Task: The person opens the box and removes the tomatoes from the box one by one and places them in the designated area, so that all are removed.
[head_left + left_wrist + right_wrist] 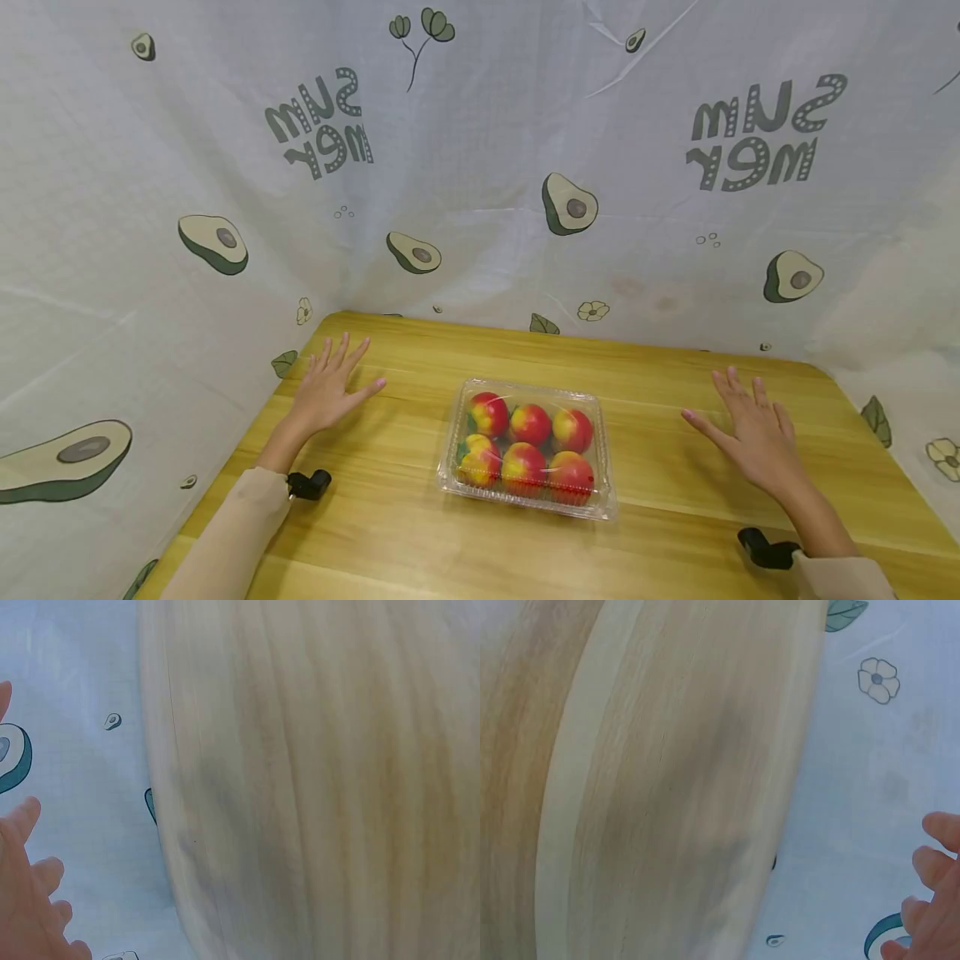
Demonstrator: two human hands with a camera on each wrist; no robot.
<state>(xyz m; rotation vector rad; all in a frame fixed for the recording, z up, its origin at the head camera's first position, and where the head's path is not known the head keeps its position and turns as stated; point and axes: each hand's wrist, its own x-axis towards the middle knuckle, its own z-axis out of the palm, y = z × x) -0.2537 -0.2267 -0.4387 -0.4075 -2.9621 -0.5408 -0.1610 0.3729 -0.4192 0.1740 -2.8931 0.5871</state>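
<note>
Taking the person's side as six o'clock, I see a clear plastic box [525, 502] at the middle of the wooden table [420, 550]. It's thin and glossy, roughly rectangular, with rounded corners and a ridged lower edge. Through the lid show six plump, round fruits [523, 467], two rows of three, red blending into yellow.

The left hand [326, 396] is between nine and ten o'clock from the box, fingers fanned wide, holding nothing. The right hand [750, 433], at about three o'clock, is spread just as wide and also bare; both thumbs point inward, well apart from the plastic. Soft beige sleeves [232, 533] end near stubby black wrist devices [309, 484].

The wood looks smooth, with long streaky grain, its far corners rounded at ten and two. From nine round to three hangs creased, pale cloth [480, 142], printed with halved avocados, leaves and flowers.
</note>
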